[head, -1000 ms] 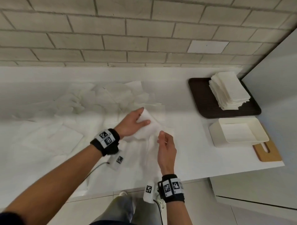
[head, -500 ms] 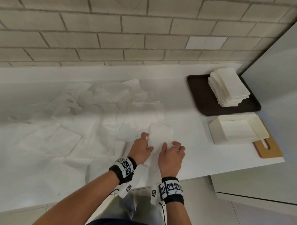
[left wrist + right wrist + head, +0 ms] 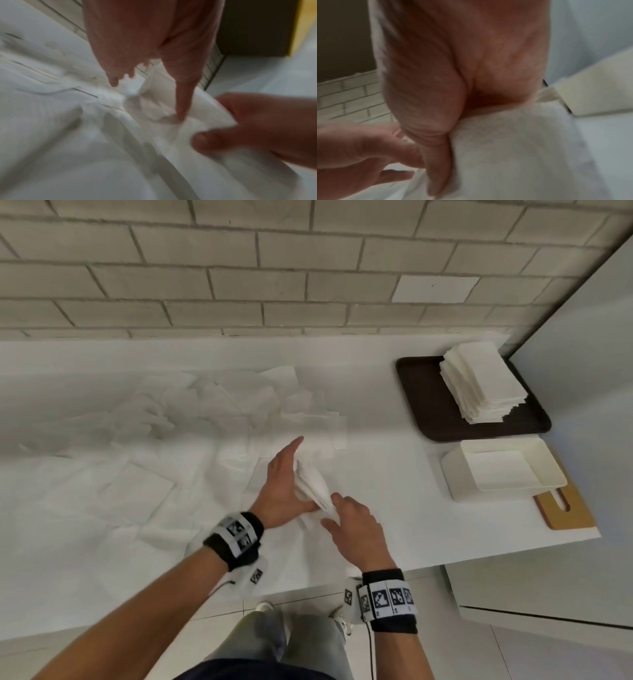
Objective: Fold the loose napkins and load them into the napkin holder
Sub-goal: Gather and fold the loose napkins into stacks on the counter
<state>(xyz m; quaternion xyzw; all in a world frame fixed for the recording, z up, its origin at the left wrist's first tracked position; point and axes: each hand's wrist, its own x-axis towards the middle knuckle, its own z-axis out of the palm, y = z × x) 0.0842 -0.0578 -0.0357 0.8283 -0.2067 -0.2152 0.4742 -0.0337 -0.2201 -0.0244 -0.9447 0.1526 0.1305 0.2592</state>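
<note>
A folded white napkin (image 3: 313,484) stands on edge just above the counter, between my two hands. My left hand (image 3: 284,484) lies along its left side with straight fingers, and its thumb (image 3: 181,97) presses into the fold of the napkin (image 3: 205,106). My right hand (image 3: 356,529) pinches the napkin's near end between thumb and fingers; the right wrist view shows the napkin (image 3: 505,148) under its thumb. The cream napkin holder (image 3: 455,477) sits to the right on the counter. Loose napkins (image 3: 222,412) cover the counter's left and middle.
A stack of folded napkins (image 3: 486,381) rests on a dark brown tray (image 3: 421,395) at the back right. A wooden board (image 3: 568,508) pokes out from under the holder. A white cabinet side (image 3: 589,371) bounds the right. The counter's front edge runs just behind my wrists.
Half a second ago both hands pressed the napkin flat on the counter. Now it is raised on edge, the right hand pinches its near end, and the left hand has reached forward.
</note>
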